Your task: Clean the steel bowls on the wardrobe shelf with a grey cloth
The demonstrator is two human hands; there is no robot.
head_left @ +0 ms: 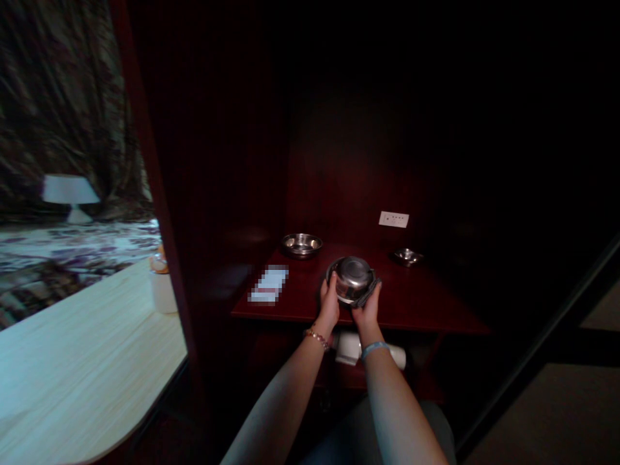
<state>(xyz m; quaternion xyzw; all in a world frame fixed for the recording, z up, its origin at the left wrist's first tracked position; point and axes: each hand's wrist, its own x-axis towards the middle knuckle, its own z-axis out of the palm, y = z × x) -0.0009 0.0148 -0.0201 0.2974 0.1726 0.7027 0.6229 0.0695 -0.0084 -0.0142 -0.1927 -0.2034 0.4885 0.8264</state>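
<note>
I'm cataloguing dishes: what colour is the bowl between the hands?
The bowl is silver; see head view.

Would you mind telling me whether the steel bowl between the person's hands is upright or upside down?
The steel bowl is upside down: its flat round base faces up toward the camera, with the wider rim beneath.

Your two forearms are bare from the wrists to the lower edge of the view, slim and tapering toward the hands. At the wrist of your left hand sits a bracelet of small, round, pinkish and amber beads. At the wrist of your right hand is a smooth, flat, light-blue band. Below, between and beside your forearms, dark grey-blue clothing shows dimly, its details lost in shadow.
</note>
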